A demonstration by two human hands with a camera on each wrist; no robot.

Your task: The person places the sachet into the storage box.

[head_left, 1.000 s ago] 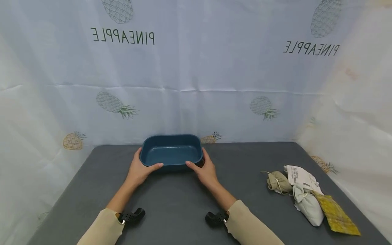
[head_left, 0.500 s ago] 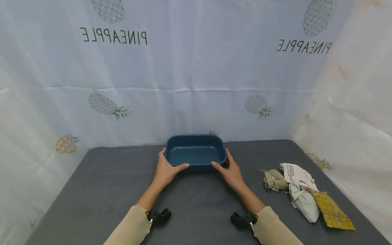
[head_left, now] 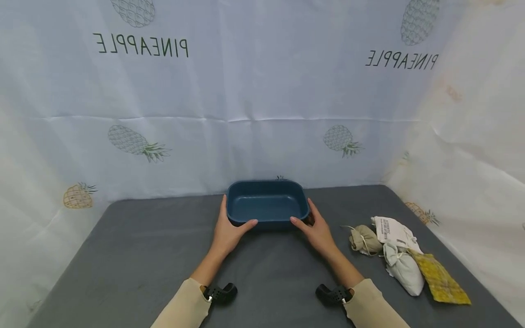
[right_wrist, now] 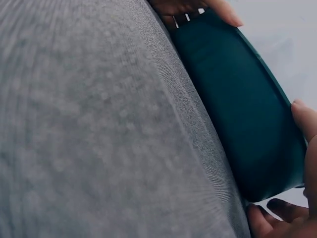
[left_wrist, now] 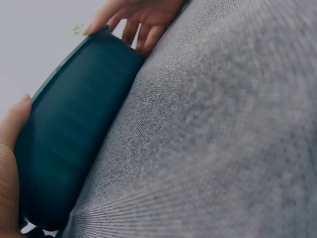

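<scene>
A dark blue rectangular dish with rounded corners and nothing inside is at the far middle of the table. My left hand grips its left end, thumb at the near rim and fingers along the side. At the opposite end my right hand holds it the same way, its thumb also by the near rim. In the left wrist view the outer wall of the dish stands upright close over the grey cloth. The right wrist view shows that wall between both hands.
On the right of the grey table lie a rolled tan pouch, a white printed cloth bag, a tied pale pouch and a yellow patterned cloth piece. A white pineapple-print curtain hangs behind.
Both hands have carried the dish to the right along the table's far side, mostly in the first half second. The whole background shifts slightly left in view. The grips look the same.
</scene>
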